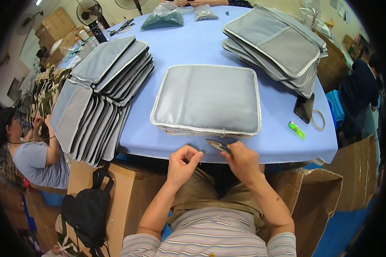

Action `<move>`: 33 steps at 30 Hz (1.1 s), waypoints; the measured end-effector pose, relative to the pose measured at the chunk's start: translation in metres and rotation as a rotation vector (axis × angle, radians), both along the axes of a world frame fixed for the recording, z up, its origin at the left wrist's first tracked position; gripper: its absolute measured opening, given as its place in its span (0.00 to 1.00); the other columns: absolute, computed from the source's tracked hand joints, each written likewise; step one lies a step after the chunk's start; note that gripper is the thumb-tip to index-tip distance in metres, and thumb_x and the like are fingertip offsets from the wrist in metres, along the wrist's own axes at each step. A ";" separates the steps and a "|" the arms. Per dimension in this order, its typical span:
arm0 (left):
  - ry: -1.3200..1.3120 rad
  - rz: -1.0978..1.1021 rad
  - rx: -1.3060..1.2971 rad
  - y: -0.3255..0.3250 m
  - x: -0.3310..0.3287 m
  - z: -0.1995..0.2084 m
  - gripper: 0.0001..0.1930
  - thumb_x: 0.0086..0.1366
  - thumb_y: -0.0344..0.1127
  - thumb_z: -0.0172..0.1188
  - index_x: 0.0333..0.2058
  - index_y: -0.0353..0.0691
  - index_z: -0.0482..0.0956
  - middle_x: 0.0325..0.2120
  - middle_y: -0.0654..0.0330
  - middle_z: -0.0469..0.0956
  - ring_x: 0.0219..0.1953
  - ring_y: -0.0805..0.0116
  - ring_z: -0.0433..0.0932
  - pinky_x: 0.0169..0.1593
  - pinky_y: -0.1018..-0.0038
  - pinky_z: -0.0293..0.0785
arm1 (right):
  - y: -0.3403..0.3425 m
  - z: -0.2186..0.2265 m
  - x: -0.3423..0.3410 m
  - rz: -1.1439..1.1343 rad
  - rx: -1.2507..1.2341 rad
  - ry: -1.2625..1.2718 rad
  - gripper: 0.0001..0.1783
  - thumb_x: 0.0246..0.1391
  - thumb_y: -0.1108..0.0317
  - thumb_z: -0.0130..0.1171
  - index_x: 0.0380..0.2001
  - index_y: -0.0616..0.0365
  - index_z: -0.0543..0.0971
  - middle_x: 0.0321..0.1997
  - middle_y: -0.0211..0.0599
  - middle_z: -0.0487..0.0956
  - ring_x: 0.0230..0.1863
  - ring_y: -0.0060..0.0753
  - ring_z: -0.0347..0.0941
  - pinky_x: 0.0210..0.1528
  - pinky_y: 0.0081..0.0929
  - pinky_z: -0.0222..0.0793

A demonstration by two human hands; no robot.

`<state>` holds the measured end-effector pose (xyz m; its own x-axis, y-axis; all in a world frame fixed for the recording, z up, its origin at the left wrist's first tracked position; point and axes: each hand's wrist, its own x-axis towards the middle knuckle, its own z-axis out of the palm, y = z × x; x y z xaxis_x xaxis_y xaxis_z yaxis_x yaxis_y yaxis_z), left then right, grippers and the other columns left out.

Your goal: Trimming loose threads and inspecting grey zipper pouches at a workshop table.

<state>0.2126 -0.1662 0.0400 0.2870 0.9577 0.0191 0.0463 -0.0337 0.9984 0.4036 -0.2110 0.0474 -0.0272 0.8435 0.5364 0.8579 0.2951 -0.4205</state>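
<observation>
A stack of grey padded fabric panels with white bound edges (214, 96) lies flat in front of me on the blue-covered table. Fine loose threads (193, 139) hang at its near edge. My left hand (182, 166) is just off the table's front edge, thumb and forefinger pinched on a thin pale thread (204, 151). To its right, my right hand (245, 162) grips a pair of thread snips (218, 146), whose pointed blades face left toward the stack's near edge. The blades sit apart from the left hand's fingers.
More grey panels stand fanned at left (98, 120) and pile at far right (274, 43). A phone (304, 108), green lighter (297, 130) and tape ring (318, 120) lie at right. Cardboard boxes (304, 201) flank my legs. A person (40, 156) sits at left.
</observation>
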 end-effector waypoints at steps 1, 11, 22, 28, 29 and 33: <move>0.030 0.097 0.101 0.001 0.000 0.000 0.09 0.55 0.31 0.63 0.24 0.37 0.71 0.13 0.72 0.66 0.17 0.86 0.60 0.21 0.86 0.56 | -0.004 0.001 0.003 0.004 -0.015 0.022 0.13 0.44 0.65 0.62 0.28 0.57 0.70 0.24 0.37 0.70 0.21 0.41 0.70 0.20 0.31 0.65; 0.105 0.413 0.338 0.030 0.001 0.005 0.05 0.56 0.29 0.61 0.24 0.36 0.75 0.11 0.71 0.62 0.16 0.84 0.57 0.20 0.83 0.54 | -0.003 0.035 -0.001 0.048 0.038 0.051 0.15 0.45 0.64 0.63 0.33 0.59 0.71 0.25 0.39 0.71 0.21 0.42 0.70 0.19 0.31 0.64; 0.126 -0.044 0.271 0.033 -0.054 0.052 0.04 0.53 0.30 0.63 0.26 0.37 0.78 0.18 0.69 0.71 0.21 0.81 0.65 0.25 0.83 0.61 | 0.035 0.065 -0.020 0.086 -0.086 0.232 0.15 0.48 0.63 0.62 0.32 0.61 0.71 0.21 0.40 0.72 0.20 0.37 0.69 0.23 0.30 0.65; 0.634 -0.537 0.427 0.011 -0.039 0.074 0.11 0.52 0.36 0.62 0.34 0.39 0.77 0.27 0.55 0.73 0.31 0.55 0.74 0.34 0.67 0.71 | 0.026 0.073 0.027 -0.109 -0.109 0.295 0.14 0.45 0.66 0.63 0.30 0.62 0.72 0.21 0.40 0.71 0.20 0.34 0.66 0.23 0.27 0.63; 0.607 -0.424 0.488 0.015 -0.035 0.075 0.09 0.53 0.34 0.61 0.33 0.39 0.76 0.27 0.55 0.73 0.31 0.55 0.74 0.33 0.67 0.71 | 0.021 0.072 0.033 -0.118 -0.110 0.291 0.14 0.45 0.66 0.63 0.30 0.62 0.72 0.21 0.40 0.71 0.20 0.34 0.66 0.23 0.27 0.63; 0.541 -0.216 0.735 0.034 -0.010 0.070 0.09 0.48 0.28 0.63 0.31 0.40 0.78 0.25 0.58 0.74 0.27 0.59 0.73 0.31 0.69 0.69 | 0.001 0.064 0.047 -0.158 -0.163 0.236 0.13 0.45 0.66 0.63 0.29 0.62 0.72 0.20 0.40 0.71 0.20 0.33 0.66 0.23 0.27 0.63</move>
